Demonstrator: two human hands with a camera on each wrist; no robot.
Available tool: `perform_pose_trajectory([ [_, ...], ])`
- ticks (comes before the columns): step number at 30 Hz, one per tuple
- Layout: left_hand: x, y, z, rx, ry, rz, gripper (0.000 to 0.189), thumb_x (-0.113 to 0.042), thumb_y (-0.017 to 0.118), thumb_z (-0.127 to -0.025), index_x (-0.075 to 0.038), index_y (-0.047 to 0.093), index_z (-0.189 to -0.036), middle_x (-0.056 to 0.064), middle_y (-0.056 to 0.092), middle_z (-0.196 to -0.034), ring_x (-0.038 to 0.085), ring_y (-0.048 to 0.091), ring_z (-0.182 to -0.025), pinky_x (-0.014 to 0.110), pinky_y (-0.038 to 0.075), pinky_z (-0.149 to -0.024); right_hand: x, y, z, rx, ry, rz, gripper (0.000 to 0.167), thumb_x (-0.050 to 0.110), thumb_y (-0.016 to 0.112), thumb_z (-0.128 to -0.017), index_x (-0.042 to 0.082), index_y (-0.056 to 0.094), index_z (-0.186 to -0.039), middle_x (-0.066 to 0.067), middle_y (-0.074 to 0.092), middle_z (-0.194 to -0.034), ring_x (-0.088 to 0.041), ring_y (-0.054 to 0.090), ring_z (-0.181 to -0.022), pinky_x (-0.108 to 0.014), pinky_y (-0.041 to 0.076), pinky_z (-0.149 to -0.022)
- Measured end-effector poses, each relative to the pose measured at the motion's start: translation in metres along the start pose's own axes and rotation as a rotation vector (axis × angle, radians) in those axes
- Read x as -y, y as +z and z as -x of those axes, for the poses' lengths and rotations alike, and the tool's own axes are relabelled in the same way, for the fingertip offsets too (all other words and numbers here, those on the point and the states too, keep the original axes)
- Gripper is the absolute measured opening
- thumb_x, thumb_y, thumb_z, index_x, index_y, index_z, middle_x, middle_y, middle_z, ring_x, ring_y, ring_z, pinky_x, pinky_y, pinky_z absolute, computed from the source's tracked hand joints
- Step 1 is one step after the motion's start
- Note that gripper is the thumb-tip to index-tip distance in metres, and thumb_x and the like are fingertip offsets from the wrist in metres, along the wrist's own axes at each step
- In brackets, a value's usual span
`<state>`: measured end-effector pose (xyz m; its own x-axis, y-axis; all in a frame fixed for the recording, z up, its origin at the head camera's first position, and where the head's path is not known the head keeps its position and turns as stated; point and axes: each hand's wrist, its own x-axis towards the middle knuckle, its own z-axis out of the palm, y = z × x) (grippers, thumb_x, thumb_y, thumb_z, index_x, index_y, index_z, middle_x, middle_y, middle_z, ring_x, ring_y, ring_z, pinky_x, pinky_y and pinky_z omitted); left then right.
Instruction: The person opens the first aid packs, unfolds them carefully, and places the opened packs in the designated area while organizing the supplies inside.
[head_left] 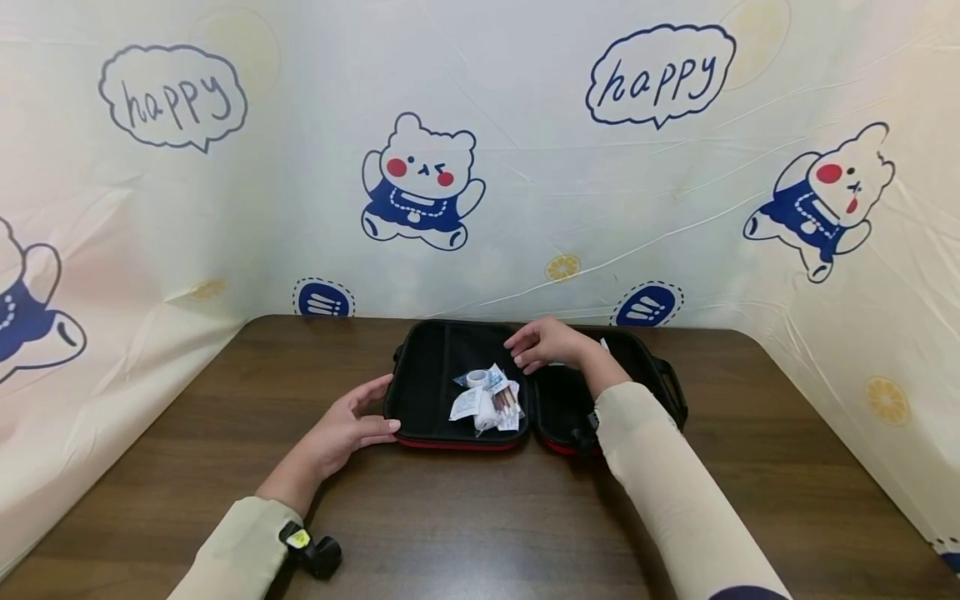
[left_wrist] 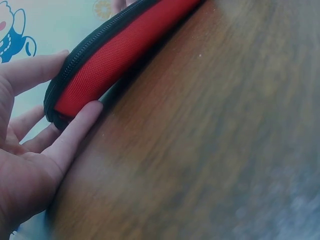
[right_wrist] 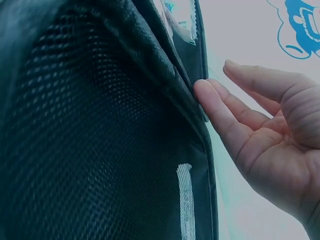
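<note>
A zippered case [head_left: 420,392], black inside with red outer sides, lies unfolded on the table. In its left half sits a small heap of white packets [head_left: 467,403], with a white tape roll [head_left: 477,378] among them. My left hand [head_left: 341,429] touches the case's left end. The left wrist view shows its thumb against the red side [left_wrist: 105,75] and its index finger at the zipper edge. Over the fold between the halves is my right hand [head_left: 551,343], fingers loosely bent, nothing visible in them. A black mesh pocket [right_wrist: 100,125] fills much of the right wrist view.
The brown wooden table [head_left: 487,517] extends around the case. Behind it hangs a pale cloth [head_left: 525,208] printed with bears. A black carrying handle [head_left: 673,387] sticks out at the case's right end. A small black device [head_left: 311,550] is strapped to the left sleeve.
</note>
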<state>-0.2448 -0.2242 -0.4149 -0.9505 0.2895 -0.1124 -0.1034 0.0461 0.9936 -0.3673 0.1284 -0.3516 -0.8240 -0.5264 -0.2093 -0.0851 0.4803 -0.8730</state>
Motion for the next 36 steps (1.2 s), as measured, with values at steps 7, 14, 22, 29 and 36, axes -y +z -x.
perform_pose_trajectory([
  [7, -0.001, 0.000, 0.001, 0.000, 0.002, -0.003, 0.082, -0.006, 0.073, -0.086, -0.011, 0.026, -0.154, 0.021, 0.020, -0.153, 0.027, 0.062, -0.099, 0.040, 0.054, -0.090, 0.005, 0.010, -0.007, 0.063, 0.018, -0.006, 0.036, -0.006, 0.065, -0.089, -0.006, 0.061, -0.125, -0.019, 0.065, -0.112, -0.022, 0.064, -0.093, -0.037, 0.058, -0.080],
  [14, -0.001, -0.001, -0.001, 0.003, 0.001, -0.004, 0.082, -0.006, 0.073, -0.086, -0.011, 0.026, -0.154, 0.021, 0.021, -0.153, 0.028, 0.061, -0.101, 0.040, 0.053, -0.091, 0.007, 0.019, -0.013, 0.097, 0.011, 0.020, 0.032, -0.007, 0.062, -0.091, -0.006, 0.063, -0.123, -0.017, 0.065, -0.108, -0.021, 0.063, -0.091, -0.037, 0.058, -0.078],
  [22, -0.001, -0.003, -0.001, -0.002, -0.001, -0.006, 0.082, -0.006, 0.073, -0.086, -0.012, 0.027, -0.154, 0.020, 0.021, -0.153, 0.028, 0.060, -0.102, 0.039, 0.054, -0.090, 0.010, 0.026, -0.018, 0.073, 0.027, 0.078, 0.021, -0.004, 0.064, -0.091, -0.005, 0.069, -0.111, -0.014, 0.068, -0.100, -0.019, 0.064, -0.084, -0.034, 0.059, -0.075],
  [29, 0.001, -0.003, -0.003, 0.004, 0.003, -0.007, 0.082, -0.006, 0.073, -0.086, -0.011, 0.027, -0.154, 0.020, 0.021, -0.152, 0.028, 0.059, -0.103, 0.040, 0.054, -0.090, 0.009, 0.024, -0.020, -0.022, 0.035, 0.059, 0.017, -0.003, 0.062, -0.093, -0.005, 0.070, -0.107, -0.015, 0.069, -0.100, -0.021, 0.068, -0.084, -0.034, 0.059, -0.072],
  [36, 0.000, -0.001, -0.003, 0.004, 0.001, 0.017, 0.084, -0.003, 0.074, -0.085, -0.011, 0.026, -0.154, 0.020, 0.022, -0.152, 0.028, 0.057, -0.104, 0.040, 0.054, -0.089, 0.007, 0.019, -0.018, -0.130, 0.016, 0.035, 0.019, -0.008, 0.064, -0.088, -0.008, 0.069, -0.107, -0.018, 0.068, -0.103, -0.022, 0.068, -0.081, -0.033, 0.059, -0.071],
])
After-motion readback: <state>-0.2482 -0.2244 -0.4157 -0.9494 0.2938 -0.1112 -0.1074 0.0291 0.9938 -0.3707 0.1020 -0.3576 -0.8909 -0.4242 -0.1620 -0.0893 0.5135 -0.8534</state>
